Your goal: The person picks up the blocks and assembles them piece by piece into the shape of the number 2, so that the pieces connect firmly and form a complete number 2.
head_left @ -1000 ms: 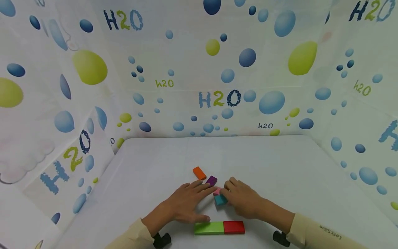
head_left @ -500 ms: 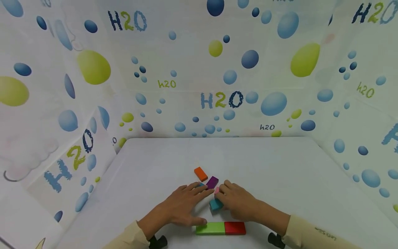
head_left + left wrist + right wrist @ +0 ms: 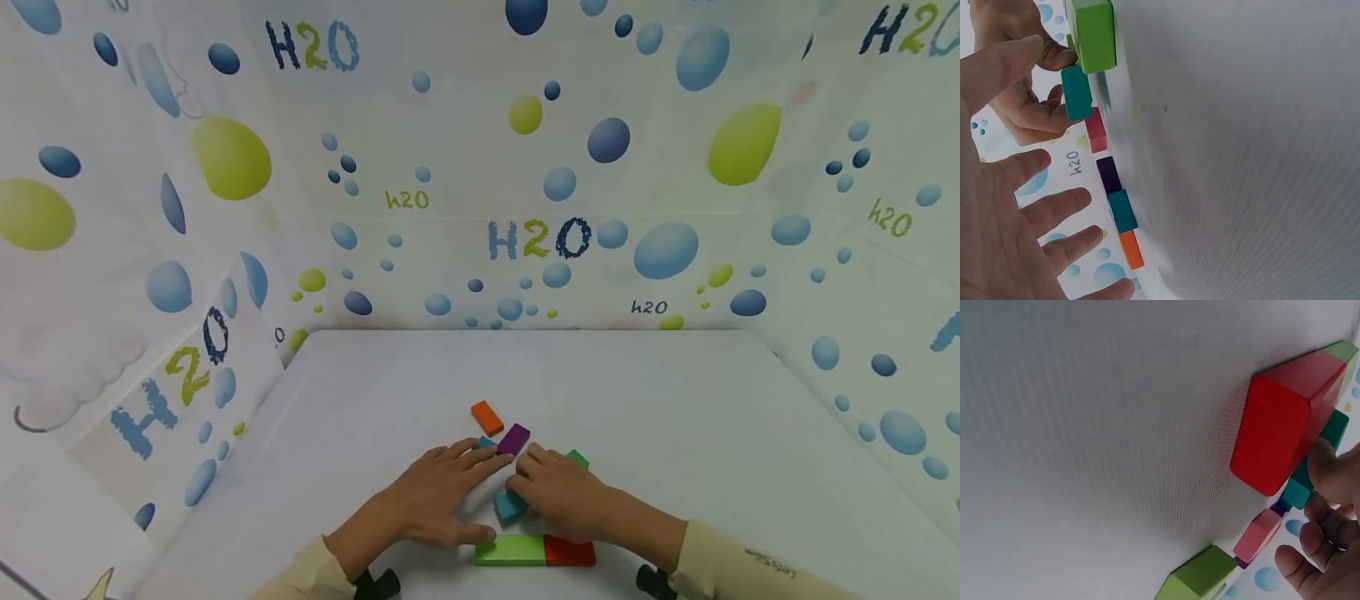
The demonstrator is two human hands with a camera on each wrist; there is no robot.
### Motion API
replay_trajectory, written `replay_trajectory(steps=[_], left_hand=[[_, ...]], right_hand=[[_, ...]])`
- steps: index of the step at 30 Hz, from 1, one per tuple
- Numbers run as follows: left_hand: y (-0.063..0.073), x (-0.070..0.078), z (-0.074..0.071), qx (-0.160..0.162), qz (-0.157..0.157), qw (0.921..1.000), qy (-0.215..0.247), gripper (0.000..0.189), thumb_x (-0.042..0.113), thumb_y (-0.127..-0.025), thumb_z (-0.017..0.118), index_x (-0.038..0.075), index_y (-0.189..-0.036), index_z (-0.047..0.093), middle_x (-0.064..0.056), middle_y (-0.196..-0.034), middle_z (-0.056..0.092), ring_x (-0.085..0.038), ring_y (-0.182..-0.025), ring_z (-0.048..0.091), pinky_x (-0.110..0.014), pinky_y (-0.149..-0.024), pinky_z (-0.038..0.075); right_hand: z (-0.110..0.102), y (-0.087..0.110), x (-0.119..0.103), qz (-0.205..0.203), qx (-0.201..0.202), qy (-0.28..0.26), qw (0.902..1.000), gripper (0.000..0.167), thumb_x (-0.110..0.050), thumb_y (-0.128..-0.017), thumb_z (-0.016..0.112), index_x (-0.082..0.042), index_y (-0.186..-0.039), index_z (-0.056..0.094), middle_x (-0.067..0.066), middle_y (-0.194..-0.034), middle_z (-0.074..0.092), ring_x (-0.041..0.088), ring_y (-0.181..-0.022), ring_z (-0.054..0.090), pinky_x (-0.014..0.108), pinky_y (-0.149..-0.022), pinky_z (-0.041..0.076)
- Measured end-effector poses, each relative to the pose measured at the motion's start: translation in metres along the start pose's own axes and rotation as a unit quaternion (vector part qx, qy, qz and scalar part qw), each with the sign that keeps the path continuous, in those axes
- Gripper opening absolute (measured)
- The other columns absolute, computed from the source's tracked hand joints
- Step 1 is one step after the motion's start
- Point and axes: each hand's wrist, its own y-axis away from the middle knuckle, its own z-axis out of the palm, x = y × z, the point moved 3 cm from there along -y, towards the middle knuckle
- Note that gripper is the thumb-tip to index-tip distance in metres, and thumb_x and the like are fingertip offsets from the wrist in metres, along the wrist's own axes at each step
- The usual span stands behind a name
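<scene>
My right hand (image 3: 566,492) pinches a teal block (image 3: 507,507) between thumb and fingers, just behind the row of blocks nearest me. That row is a light green block (image 3: 510,551) end to end with a red block (image 3: 576,552). My left hand (image 3: 438,496) has its fingers spread, palm over the table, with the thumb tip at the light green block. In the left wrist view the teal block hangs slightly tilted by the green one, and no block is in the left hand. A pink block (image 3: 1096,130), hidden in the head view, lies beyond the right fingers.
Beyond the hands lie an orange block (image 3: 487,418), a purple block (image 3: 513,439) and a blue block (image 3: 486,442) partly covered by left fingers. A green block (image 3: 577,457) shows behind the right hand. Patterned sheets stand around the white table (image 3: 660,383).
My right hand has drawn the teal block left and nearer to me. The green block behind it has come into view, and the pink one is now covered. My left hand has barely moved.
</scene>
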Motion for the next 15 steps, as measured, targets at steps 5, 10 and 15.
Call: replay_trajectory(steps=[5,10,15], left_hand=[[0.0016,0.0007,-0.0014,0.001,0.002,1.0000,0.003,0.089,0.072,-0.087,0.055,0.040,-0.162,0.020,0.005,-0.165,0.031,-0.030,-0.154,0.023,-0.063,-0.115,0.032],[0.0030,0.0013,-0.0008,-0.004,0.001,1.0000,-0.002,0.090,0.073,-0.086,0.056,0.038,-0.162,0.022,0.006,-0.164,0.033,-0.029,-0.153,0.024,-0.063,-0.114,0.033],[0.0040,0.0008,0.0009,-0.011,-0.004,0.9999,-0.001,0.091,0.074,-0.085,0.055,0.037,-0.162,0.024,0.007,-0.164,0.032,-0.028,-0.153,0.023,-0.064,-0.113,0.033]], right_hand=[[0.0008,-0.0034,-0.0027,-0.009,0.003,-0.009,0.9999,0.040,-0.027,-0.088,0.080,-0.020,-0.125,0.064,-0.007,-0.111,0.056,0.011,-0.103,0.046,0.023,-0.092,0.048],[0.0024,-0.0067,-0.0055,-0.025,0.009,-0.005,0.9996,0.040,-0.028,-0.088,0.080,-0.020,-0.124,0.064,-0.008,-0.109,0.056,0.009,-0.099,0.043,0.021,-0.092,0.047],[0.0062,-0.0083,-0.0069,-0.026,0.004,-0.004,0.9996,0.037,-0.028,-0.089,0.079,-0.022,-0.122,0.064,-0.009,-0.113,0.058,0.009,-0.100,0.044,0.022,-0.093,0.046]])
